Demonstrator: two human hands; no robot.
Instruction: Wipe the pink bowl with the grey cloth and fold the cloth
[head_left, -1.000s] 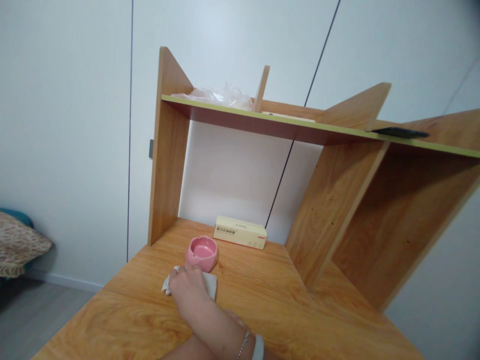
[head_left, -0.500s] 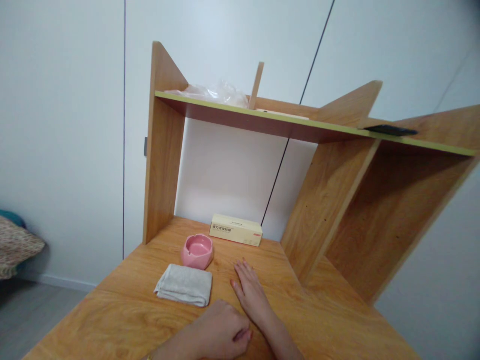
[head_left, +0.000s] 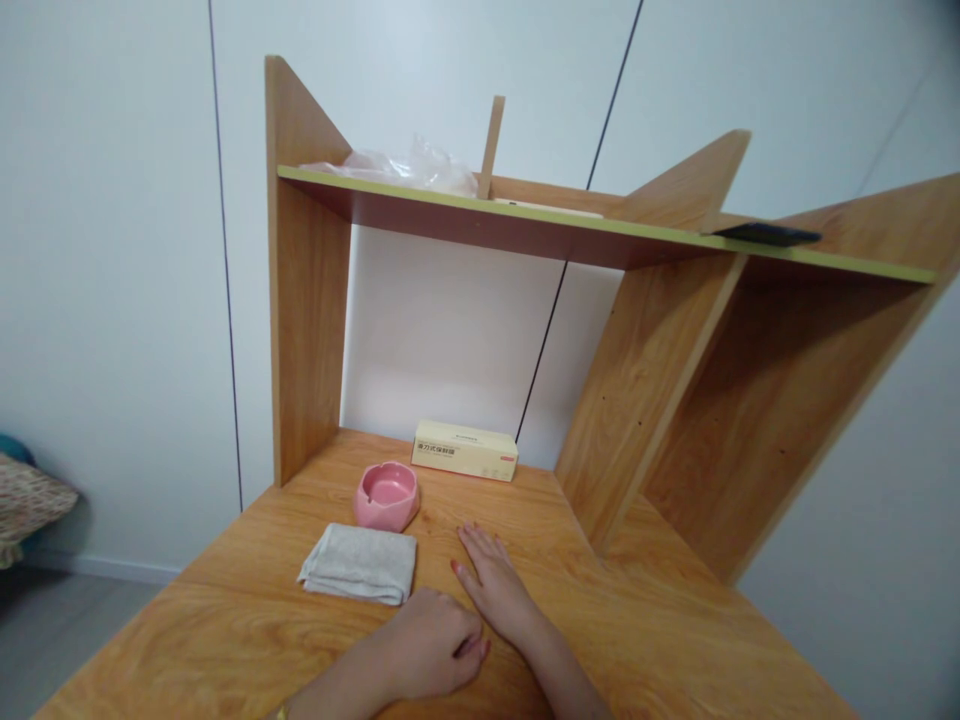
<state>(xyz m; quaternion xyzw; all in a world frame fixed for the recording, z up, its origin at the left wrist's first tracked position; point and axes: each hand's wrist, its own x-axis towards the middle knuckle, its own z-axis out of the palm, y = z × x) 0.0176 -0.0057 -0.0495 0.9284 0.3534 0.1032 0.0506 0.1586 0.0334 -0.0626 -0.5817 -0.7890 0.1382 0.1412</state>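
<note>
and there lay the folded grey cloth (head_left: 360, 563), flat on the wooden desk (head_left: 637, 640), its long axis running left to right and dipping slightly toward the near side at the right! one short end faced the desk's left edge, the other the person's side of the action, where the left hand (head_left: 437, 643) sat right by the near right corner, curled into a loose fist; whether it touched the cloth or held anything inside, you couldn't tell. over to the right hand (head_left: 495, 587), spread wide and flat on the wood, thumb out, fingers angled away and a touch left, toward the long cream box (head_left: 465, 453). that box stood lengthwise near the back, its printed side to the front. the pink bowl (head_left: 382, 513) sat just beyond the cloth's far edge, opening upward, and above it all a clear plastic bag (head_left: 416, 168) rested on the shelf (head_left: 450, 215).
</note>
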